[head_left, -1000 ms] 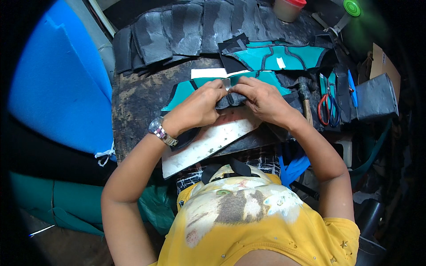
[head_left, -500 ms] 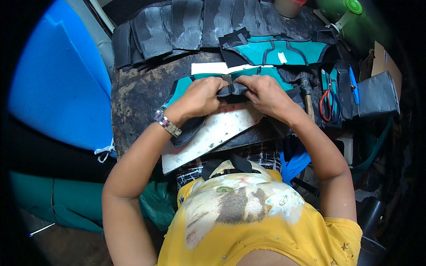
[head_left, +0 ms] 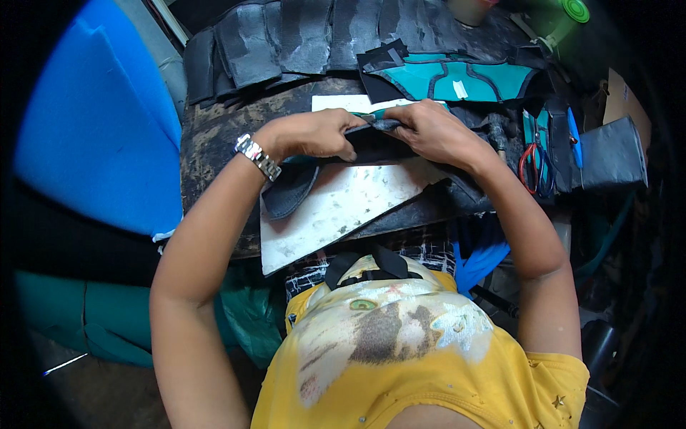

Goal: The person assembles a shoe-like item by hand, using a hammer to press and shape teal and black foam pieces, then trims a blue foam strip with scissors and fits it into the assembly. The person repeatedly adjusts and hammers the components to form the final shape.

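Both the left hand (head_left: 314,136) and right hand (head_left: 432,132) pinched a dark teal-edged piece (head_left: 371,136) over a pale slab (head_left: 336,207) on the grimy workbench (head_left: 214,136), blue foam (head_left: 93,129) alongside.

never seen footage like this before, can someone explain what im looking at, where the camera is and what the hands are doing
There is no machine here: a person works with two bare hands. The picture comes from a wide fisheye camera worn on the person's head, looking down, so straight edges bend near the rim and the yellow shirt fills the bottom.

The left hand, with a metal wristwatch, and the right hand both pinch one dark piece with a teal edge, each with a closed grip. Below it lies a pale, stained work board on a dark, worn table.

Further back sit a finished-looking teal and black piece and a row of grey-black cut pieces. Red-handled scissors lie on the right, and blue foam stands on the left.
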`<state>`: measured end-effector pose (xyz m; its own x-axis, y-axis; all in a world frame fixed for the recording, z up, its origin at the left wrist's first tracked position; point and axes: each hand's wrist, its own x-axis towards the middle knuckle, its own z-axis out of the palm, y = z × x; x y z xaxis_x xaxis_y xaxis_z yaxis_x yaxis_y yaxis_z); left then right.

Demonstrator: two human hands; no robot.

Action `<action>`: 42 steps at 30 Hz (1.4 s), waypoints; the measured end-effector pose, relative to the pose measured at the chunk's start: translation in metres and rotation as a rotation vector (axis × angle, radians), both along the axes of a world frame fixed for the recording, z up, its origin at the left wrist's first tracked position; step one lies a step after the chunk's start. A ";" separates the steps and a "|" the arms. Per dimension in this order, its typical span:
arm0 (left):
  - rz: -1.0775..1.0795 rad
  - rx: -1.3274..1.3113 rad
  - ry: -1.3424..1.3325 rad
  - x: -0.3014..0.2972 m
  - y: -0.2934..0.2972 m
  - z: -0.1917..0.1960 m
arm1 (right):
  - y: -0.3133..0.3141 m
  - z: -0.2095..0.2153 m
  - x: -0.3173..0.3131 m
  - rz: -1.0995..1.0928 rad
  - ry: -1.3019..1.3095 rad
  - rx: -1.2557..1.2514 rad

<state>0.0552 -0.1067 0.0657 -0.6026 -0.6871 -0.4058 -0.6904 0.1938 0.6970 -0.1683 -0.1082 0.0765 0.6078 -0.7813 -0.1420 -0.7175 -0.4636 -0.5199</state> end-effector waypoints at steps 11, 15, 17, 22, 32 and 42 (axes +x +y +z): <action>0.291 -0.268 0.098 -0.020 0.021 -0.033 | 0.014 -0.019 -0.008 0.014 -0.101 -0.172; 0.297 -0.274 0.023 -0.024 0.022 -0.029 | 0.017 -0.020 -0.012 0.100 -0.121 -0.216; 0.305 -0.294 -0.014 -0.026 0.024 -0.027 | 0.018 -0.023 -0.013 0.104 -0.129 -0.231; 0.301 -0.368 -0.044 -0.029 0.028 -0.026 | 0.019 -0.031 -0.010 0.116 -0.148 -0.236; 0.249 -0.386 -0.041 -0.026 0.025 -0.026 | 0.018 -0.022 0.000 0.057 0.049 -0.252; 0.167 -0.565 -0.101 -0.028 0.017 -0.026 | 0.003 -0.017 0.007 0.067 0.134 -0.198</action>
